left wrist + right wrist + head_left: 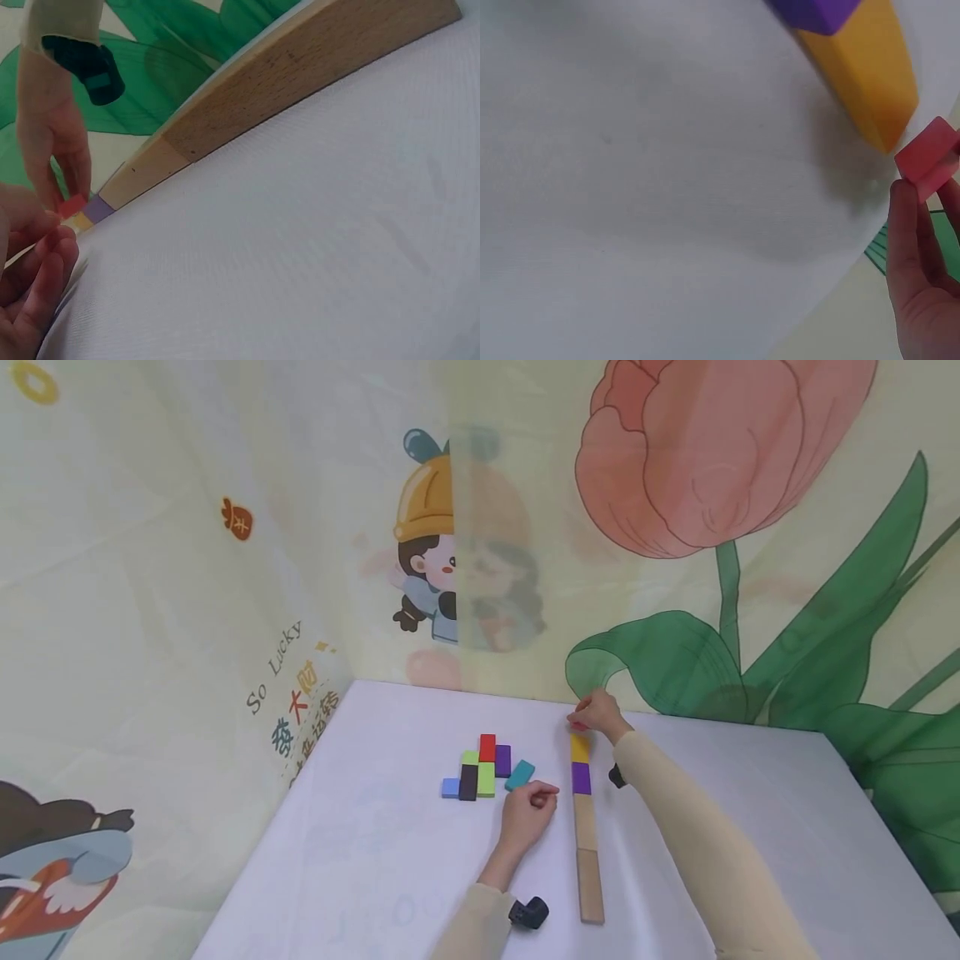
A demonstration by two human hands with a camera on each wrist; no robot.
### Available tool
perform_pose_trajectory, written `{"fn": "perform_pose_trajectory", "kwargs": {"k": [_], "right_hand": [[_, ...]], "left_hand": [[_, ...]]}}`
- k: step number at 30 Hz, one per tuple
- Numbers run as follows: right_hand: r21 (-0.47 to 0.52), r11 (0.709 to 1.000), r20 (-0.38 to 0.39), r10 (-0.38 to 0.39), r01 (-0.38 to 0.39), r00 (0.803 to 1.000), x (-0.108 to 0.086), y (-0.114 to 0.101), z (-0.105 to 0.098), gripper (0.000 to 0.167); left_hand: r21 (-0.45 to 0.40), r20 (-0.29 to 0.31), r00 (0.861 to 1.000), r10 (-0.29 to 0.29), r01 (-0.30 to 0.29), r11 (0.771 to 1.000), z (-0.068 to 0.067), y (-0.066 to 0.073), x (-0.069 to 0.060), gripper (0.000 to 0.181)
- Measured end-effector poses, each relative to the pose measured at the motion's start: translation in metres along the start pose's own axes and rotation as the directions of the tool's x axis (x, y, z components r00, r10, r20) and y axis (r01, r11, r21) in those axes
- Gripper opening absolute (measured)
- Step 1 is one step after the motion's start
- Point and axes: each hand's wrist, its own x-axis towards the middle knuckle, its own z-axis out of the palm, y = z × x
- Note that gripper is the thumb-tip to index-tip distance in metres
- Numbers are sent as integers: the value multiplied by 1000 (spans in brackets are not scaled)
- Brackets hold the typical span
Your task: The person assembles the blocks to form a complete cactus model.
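Observation:
At the far end of a row of blocks, my right hand (600, 713) pinches a red block (928, 157) between thumb and fingers. That block is tilted beside the end of the yellow block (580, 748). Toward me the row continues with a purple block (581, 778) and two plain wooden blocks, a farther one (585, 822) and a nearer one (590, 887). My left hand (527, 818) hovers left of the row with loosely curled fingers and nothing visible in them. Just beyond it lies a teal block (521, 775), turned at an angle.
Left of the row lies a group of blocks: another red one (487, 747), a purple one (503, 761), light green ones (486, 780), a black one (468, 782) and a blue one (450, 788). A printed curtain (510, 677) hangs behind the white table (337, 860).

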Motion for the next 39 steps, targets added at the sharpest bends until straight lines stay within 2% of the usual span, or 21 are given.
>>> {"fn": "perform_pose_trajectory", "kwargs": {"k": [13, 24, 31, 39], "right_hand": [[21, 999, 4, 44, -44, 999, 0, 8, 11, 29], [36, 998, -4, 45, -45, 999, -4, 7, 12, 27], [54, 995, -1, 84, -84, 996, -8, 7, 14, 30], [48, 995, -10, 86, -85, 996, -8, 8, 15, 31]], "left_hand": [[-6, 15, 1000, -15, 15, 1000, -2, 0, 1, 11], [1, 12, 1000, -6, 6, 1000, -1, 0, 1, 11], [-8, 13, 1000, -4, 4, 1000, -1, 1, 0, 10], [-11, 13, 1000, -1, 1, 1000, 0, -1, 0, 10]]}}
